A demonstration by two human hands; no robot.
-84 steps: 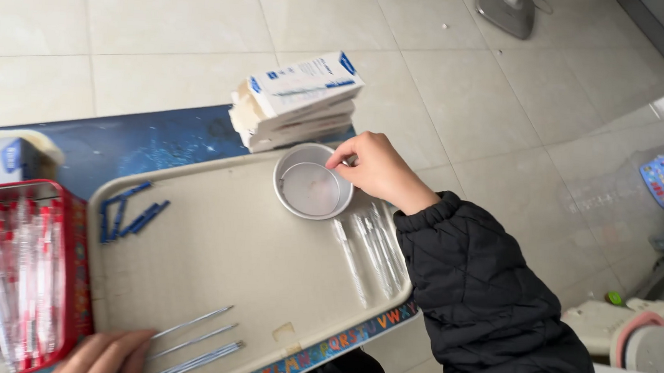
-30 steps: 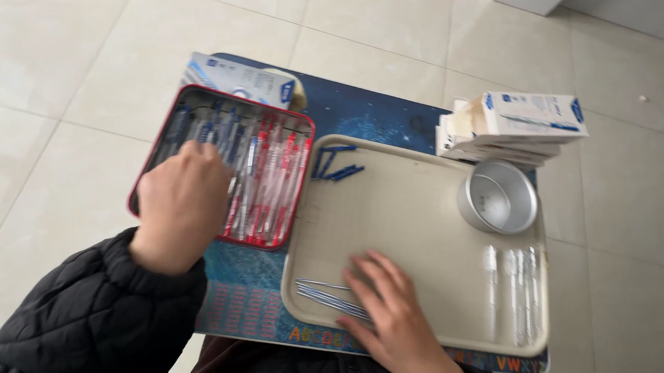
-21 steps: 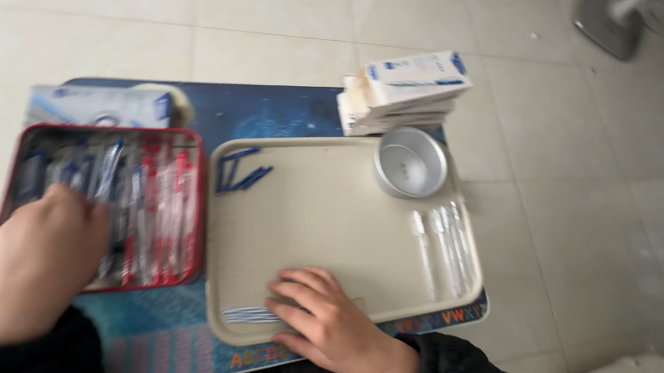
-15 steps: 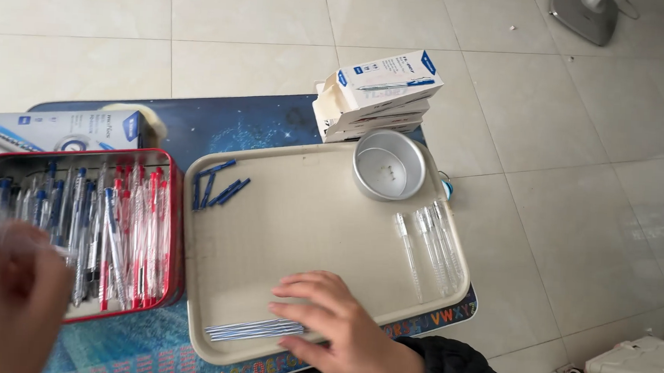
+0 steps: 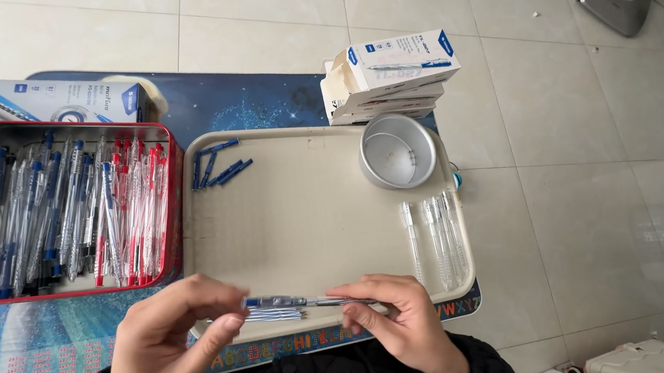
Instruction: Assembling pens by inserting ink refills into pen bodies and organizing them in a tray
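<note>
Head view shows both hands pinching one clear pen [image 5: 306, 302] just over the beige tray [image 5: 299, 223]: left hand [image 5: 173, 334] at the blue-capped end, right hand [image 5: 396, 325] near the tip. It looks light, stiff and smooth, best gripped by the barrel ends.

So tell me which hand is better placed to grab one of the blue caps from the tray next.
Left. The left hand pinches the pen on the side of the blue caps; the right hand sits farther over, by the clear barrels.
</note>
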